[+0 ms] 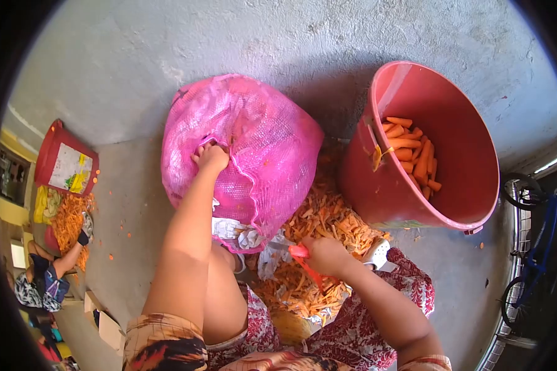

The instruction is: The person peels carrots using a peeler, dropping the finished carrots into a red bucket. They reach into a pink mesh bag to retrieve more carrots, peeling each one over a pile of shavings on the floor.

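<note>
The left hand (211, 157) reaches forward into the pink mesh sack (241, 148), its fingers curled closed over a fold of the netting at the sack's opening; what lies under the fingers inside the mesh cannot be made out. The sack stands bulging on the concrete floor (130, 55), its mouth turned toward the person and its lower edge resting against a knee. The right hand (325, 255) is clamped around an orange-red peeler (306, 263), held low over a heap of carrot peelings (319, 229). The peeler's long axis runs diagonally, from the upper left near the thumb down and to the right toward the person's lap, with the red head end pointing toward the sack. The heap spreads between the sack and a large red bucket (377, 179), which stands just right of the peelings and is tilted so its opening faces up and to the right. Peeled carrots (411, 151) lie inside it, most with their long axes slanting up and to the right. At the far left another person's arm (65, 256) stretches toward a second pile of peelings (68, 219), beside a smaller red bucket (52, 154). A blue bicycle (538, 247) leans at the right edge. No writing or label can be read anywhere.
</note>
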